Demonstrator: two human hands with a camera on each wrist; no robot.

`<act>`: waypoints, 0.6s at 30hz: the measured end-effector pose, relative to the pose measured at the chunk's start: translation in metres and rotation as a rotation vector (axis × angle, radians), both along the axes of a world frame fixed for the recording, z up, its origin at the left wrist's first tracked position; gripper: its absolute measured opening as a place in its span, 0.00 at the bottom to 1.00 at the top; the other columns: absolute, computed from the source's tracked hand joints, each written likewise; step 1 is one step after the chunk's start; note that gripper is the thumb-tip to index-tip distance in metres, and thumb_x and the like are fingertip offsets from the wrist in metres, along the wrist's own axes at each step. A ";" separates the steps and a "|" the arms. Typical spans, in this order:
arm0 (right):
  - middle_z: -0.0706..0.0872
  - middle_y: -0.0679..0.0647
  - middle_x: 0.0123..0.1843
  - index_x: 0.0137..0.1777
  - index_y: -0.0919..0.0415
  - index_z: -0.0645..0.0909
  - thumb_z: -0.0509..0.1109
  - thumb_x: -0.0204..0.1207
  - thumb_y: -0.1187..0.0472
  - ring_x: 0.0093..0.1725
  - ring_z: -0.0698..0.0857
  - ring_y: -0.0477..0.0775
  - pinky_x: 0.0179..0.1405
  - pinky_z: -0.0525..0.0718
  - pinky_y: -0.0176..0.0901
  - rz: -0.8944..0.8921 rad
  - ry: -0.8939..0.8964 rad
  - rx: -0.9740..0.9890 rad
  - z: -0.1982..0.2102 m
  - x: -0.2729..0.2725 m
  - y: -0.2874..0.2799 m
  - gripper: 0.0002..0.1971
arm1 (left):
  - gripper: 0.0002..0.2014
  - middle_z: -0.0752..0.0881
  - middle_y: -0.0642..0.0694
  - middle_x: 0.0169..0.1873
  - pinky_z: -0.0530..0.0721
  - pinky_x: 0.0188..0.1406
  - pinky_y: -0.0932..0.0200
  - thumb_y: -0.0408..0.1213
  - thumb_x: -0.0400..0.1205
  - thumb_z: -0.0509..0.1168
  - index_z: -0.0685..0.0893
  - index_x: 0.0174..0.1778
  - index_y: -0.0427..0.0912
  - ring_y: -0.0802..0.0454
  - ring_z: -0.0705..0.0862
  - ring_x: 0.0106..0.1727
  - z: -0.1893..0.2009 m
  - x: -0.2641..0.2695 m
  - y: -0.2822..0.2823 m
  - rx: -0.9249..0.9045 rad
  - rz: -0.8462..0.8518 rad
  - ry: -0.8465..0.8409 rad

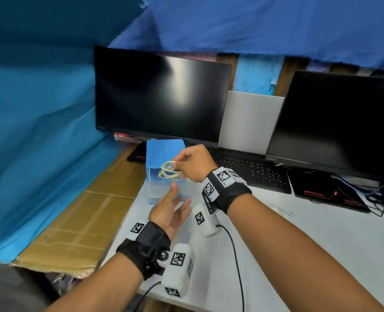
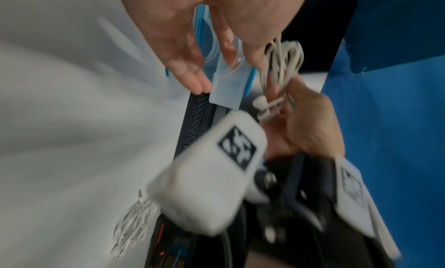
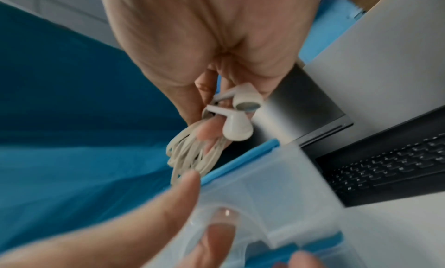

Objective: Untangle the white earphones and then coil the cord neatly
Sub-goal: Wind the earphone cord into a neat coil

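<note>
No legible text or labels.

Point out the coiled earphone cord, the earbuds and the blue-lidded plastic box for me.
coiled earphone cord (image 1: 169,170): head view, on the loops.
earbuds (image 3: 237,128): right wrist view, on the lower bud's body.
plastic box (image 1: 164,152): head view, on its blue lid.

Crowded back edge, open near side

From the hands, bare white table (image 1: 310,244) spreads toward 4 and 5 o'clock; a blue-lidded clear box (image 1: 165,154) stands right at 12, a dark monitor (image 1: 161,95) behind it; the keyboard (image 1: 251,170) bars 2 o'clock, a second monitor (image 1: 339,122) beyond; blue cloth (image 1: 40,131) walls off 9 to 11.
</note>
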State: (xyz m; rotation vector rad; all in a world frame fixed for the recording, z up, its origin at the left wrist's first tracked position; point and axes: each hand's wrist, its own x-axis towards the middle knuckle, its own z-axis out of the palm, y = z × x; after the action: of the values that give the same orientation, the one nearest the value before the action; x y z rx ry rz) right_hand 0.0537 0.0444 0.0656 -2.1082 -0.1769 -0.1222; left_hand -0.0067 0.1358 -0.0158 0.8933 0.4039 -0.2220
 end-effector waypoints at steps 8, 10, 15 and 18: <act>0.88 0.48 0.44 0.37 0.56 0.90 0.71 0.72 0.68 0.45 0.88 0.53 0.43 0.89 0.43 0.065 0.011 -0.472 -0.019 0.008 0.032 0.09 | 0.24 0.87 0.49 0.59 0.84 0.39 0.61 0.54 0.78 0.70 0.84 0.66 0.45 0.56 0.87 0.44 -0.007 -0.021 0.008 0.030 0.009 -0.063; 0.89 0.50 0.47 0.43 0.56 0.89 0.70 0.72 0.64 0.46 0.88 0.56 0.47 0.90 0.48 0.063 -0.005 -0.614 -0.015 0.008 0.033 0.06 | 0.21 0.88 0.49 0.57 0.85 0.40 0.60 0.53 0.79 0.69 0.85 0.64 0.45 0.53 0.88 0.48 -0.007 -0.021 0.009 0.045 0.014 -0.061; 0.88 0.53 0.52 0.53 0.56 0.86 0.71 0.74 0.63 0.51 0.86 0.57 0.49 0.85 0.48 0.077 -0.182 -0.763 -0.009 -0.007 0.029 0.09 | 0.19 0.89 0.48 0.58 0.85 0.42 0.58 0.51 0.81 0.67 0.86 0.63 0.44 0.52 0.88 0.50 -0.009 -0.020 0.008 0.083 0.015 -0.055; 0.88 0.53 0.46 0.46 0.56 0.87 0.68 0.74 0.64 0.46 0.85 0.56 0.42 0.82 0.45 0.084 -0.271 -0.754 -0.014 -0.015 0.034 0.06 | 0.17 0.90 0.47 0.53 0.85 0.39 0.59 0.48 0.81 0.70 0.87 0.59 0.41 0.52 0.87 0.46 -0.009 -0.018 0.008 0.128 0.028 -0.046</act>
State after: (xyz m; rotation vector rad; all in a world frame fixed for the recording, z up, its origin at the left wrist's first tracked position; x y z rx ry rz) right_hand 0.0384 0.0782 0.0513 -2.8218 -0.5405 -0.3315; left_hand -0.0250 0.1436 -0.0247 1.0155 0.3912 -0.1506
